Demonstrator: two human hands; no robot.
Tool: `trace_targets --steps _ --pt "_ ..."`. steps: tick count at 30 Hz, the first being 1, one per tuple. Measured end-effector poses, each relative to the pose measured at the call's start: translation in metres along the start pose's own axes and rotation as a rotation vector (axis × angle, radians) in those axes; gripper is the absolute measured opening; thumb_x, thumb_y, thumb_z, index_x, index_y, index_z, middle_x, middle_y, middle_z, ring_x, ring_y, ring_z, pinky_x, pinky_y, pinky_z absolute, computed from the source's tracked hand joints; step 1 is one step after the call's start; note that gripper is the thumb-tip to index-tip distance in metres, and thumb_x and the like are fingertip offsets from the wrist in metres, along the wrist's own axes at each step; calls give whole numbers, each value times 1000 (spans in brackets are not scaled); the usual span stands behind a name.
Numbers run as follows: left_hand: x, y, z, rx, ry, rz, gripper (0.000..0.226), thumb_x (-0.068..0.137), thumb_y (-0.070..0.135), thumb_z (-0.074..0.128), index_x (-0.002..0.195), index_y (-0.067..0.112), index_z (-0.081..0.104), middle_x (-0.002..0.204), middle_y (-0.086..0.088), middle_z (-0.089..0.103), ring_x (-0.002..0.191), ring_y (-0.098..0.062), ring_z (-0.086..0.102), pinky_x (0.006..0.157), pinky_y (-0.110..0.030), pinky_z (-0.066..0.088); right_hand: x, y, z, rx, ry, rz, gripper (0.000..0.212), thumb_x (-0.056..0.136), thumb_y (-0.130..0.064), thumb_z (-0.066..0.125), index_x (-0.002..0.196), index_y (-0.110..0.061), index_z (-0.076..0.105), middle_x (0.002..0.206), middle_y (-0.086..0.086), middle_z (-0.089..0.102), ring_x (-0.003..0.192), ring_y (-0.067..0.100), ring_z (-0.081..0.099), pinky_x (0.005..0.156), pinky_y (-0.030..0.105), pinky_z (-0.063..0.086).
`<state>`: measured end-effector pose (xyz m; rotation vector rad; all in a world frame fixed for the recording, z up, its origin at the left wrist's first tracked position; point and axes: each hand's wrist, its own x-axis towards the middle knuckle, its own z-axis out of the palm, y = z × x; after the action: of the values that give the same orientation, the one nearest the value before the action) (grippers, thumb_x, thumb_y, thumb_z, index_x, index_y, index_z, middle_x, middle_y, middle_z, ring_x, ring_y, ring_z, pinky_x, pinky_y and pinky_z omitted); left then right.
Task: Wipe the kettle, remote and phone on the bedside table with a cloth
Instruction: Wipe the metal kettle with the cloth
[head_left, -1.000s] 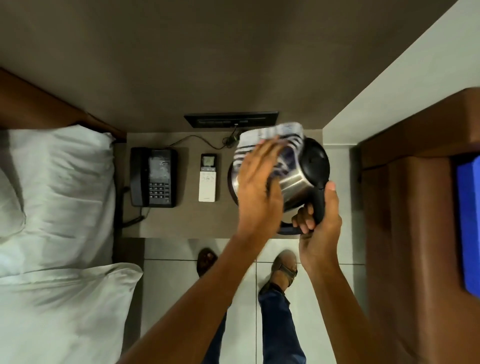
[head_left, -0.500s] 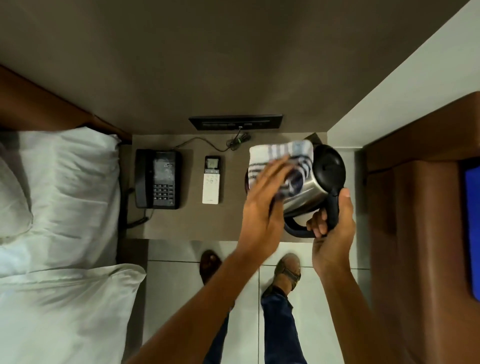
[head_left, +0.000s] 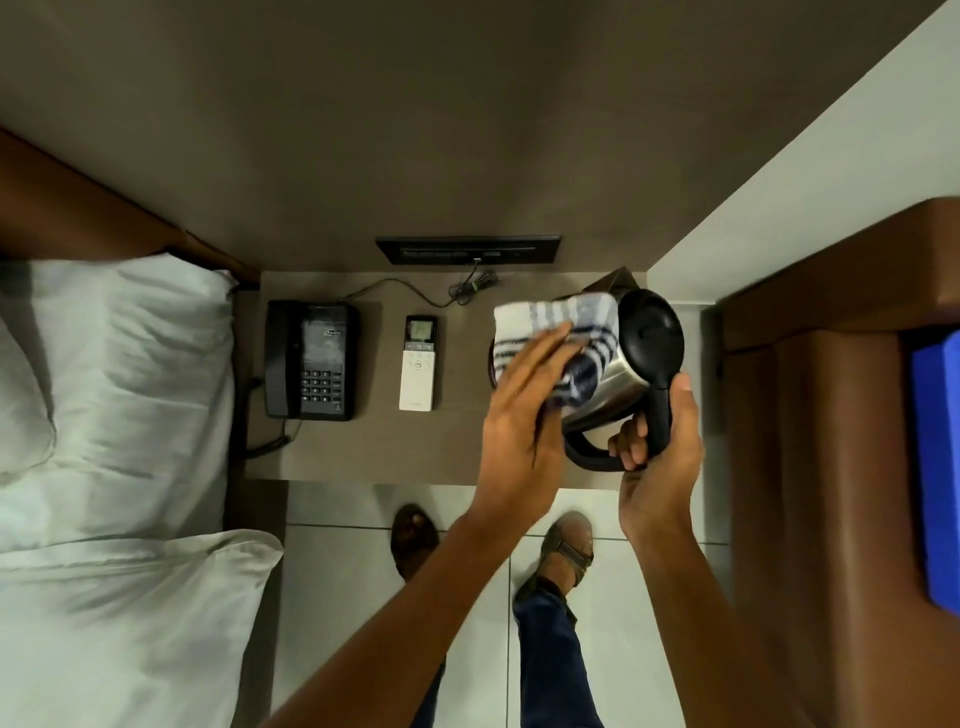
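- My right hand (head_left: 660, 452) is curled round the black handle (head_left: 658, 410), holding the kettle (head_left: 615, 389) tilted over the right end of the bedside table (head_left: 363, 447). A firm grip should stop it swinging.
- My left hand (head_left: 519, 415) lies flat with straight fingers, pressing the striped cloth (head_left: 550, 322) onto the steel side. I judge that long strokes round the body, then the lid (head_left: 652, 332), suit best.
- Farther left, the remote (head_left: 417, 364) and phone (head_left: 310, 361) lie flat on the table, well apart from the kettle and waiting their turn.

Right hand (head_left: 658, 462) grips tilted kettle (head_left: 618, 384) by handle; left hand (head_left: 524, 415) presses striped cloth (head_left: 550, 325) on its side (phone (head_left: 309, 361), remote (head_left: 418, 364) on bench (head_left: 374, 447)).
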<state>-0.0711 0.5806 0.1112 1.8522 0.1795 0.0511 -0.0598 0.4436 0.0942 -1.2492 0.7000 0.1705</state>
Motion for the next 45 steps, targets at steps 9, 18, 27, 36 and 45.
trace_targets --steps 9,18,27,36,45 --pt "14 -30 -26 -78 191 -383 39 105 6 44 138 22 58 128 -1 67 110 -13 66 92 -26 60 8 9 -31 26 -173 -32 57 104 -55 51 61 -17 52 41 -5 40 38 12 38 49 28 39" --pt "23 3 -50 -182 4 -202 33 102 24 45 129 20 64 122 -1 72 113 -17 67 96 -36 58 8 -6 -51 57 -379 -64 63 101 -55 59 52 -16 51 37 -7 41 33 10 39 47 25 41" --pt "19 -5 -57 -416 40 -388 30 104 5 45 114 15 72 107 0 76 103 -13 69 94 -27 52 6 -4 -60 -95 -409 -29 57 99 -40 47 46 -20 54 35 -8 41 32 10 41 48 20 45" --pt "-48 -2 -51 -370 82 -384 34 107 15 45 131 27 66 111 9 76 103 -7 71 85 -15 53 16 2 -59 -119 -179 -27 60 94 -60 68 54 -19 50 38 -5 37 36 12 37 51 24 46" --pt "-62 -29 -36 -682 437 -1168 23 101 18 57 114 28 73 112 -8 78 95 -31 70 54 -28 55 32 31 -27 -254 3 -32 55 73 -80 77 66 -26 70 50 -6 50 43 8 46 47 18 45"
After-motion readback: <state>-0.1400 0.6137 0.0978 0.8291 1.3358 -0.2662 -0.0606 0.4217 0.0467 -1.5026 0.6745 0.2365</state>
